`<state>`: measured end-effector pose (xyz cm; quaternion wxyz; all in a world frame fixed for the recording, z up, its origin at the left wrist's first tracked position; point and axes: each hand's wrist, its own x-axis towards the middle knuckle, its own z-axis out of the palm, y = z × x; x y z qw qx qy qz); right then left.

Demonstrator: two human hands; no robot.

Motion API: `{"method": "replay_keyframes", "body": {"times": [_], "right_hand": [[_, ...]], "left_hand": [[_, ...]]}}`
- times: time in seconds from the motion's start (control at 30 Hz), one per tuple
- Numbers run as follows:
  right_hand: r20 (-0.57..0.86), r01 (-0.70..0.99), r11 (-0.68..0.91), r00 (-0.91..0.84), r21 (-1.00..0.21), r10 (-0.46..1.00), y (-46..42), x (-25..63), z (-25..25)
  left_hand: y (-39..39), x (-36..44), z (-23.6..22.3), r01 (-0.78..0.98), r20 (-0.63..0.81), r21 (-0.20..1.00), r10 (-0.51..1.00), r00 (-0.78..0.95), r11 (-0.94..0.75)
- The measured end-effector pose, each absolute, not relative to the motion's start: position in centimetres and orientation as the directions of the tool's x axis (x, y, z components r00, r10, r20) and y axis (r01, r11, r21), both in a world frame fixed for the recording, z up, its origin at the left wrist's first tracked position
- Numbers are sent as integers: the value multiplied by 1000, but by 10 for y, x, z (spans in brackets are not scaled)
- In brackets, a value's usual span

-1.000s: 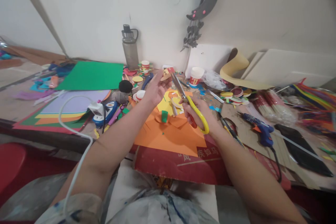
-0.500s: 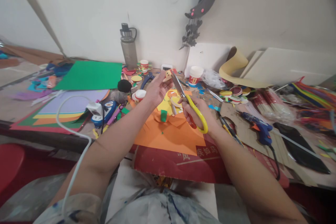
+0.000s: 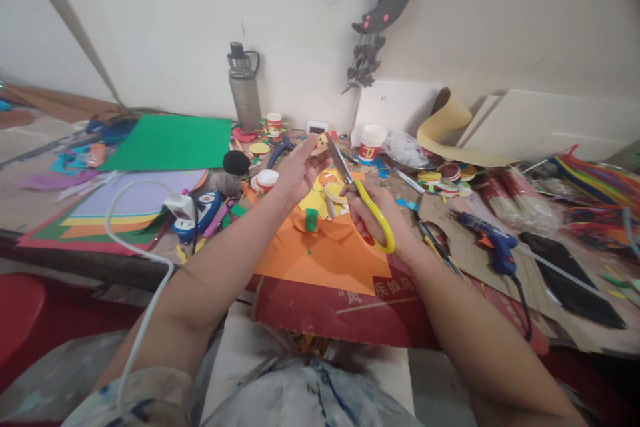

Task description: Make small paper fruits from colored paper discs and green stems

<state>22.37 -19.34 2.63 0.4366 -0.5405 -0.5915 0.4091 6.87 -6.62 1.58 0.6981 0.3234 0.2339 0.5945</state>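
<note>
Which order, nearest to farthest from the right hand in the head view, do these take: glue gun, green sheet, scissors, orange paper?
1. Scissors: in the right hand's grip.
2. Orange paper: below the hand, slightly left.
3. Glue gun: out to the right.
4. Green sheet: well over to the left.
</note>
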Motion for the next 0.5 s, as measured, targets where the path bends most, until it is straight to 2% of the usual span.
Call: {"method": "replay_keyframes", "body": {"times": [0.27, 0.5], "right_hand": [[73, 297, 80, -35, -952, 997, -192, 225, 24], [161, 322, 176, -71, -930, 984, -189, 229, 16]], "left_hand": [[-65, 68, 15, -688, 56, 718, 978, 202, 101], [-67, 69, 17, -687, 60, 722, 982, 181, 82]]}}
